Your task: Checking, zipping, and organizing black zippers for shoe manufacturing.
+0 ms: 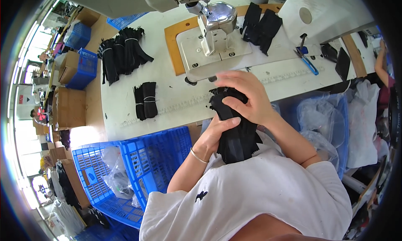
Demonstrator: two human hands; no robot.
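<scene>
Black fabric strips in a thick stack (pixel 234 134) sit on the near side of the sewing machine (pixel 217 29), between it and the wearer's body. The left hand (pixel 220 132) grips the stack from its left flank, thumb across the face; the right hand (pixel 248 94) arches over the end nearest the machine, thumb on the strips, though whether its fingers press behind cannot be told. To handle it well, the left grip should probably stay firm while the right evens the ends; fanned edges at the near end suggest slipping is the risk. Left of the machine, banded black bundles (pixel 125 50) offer a model of snug, even gathering.
</scene>
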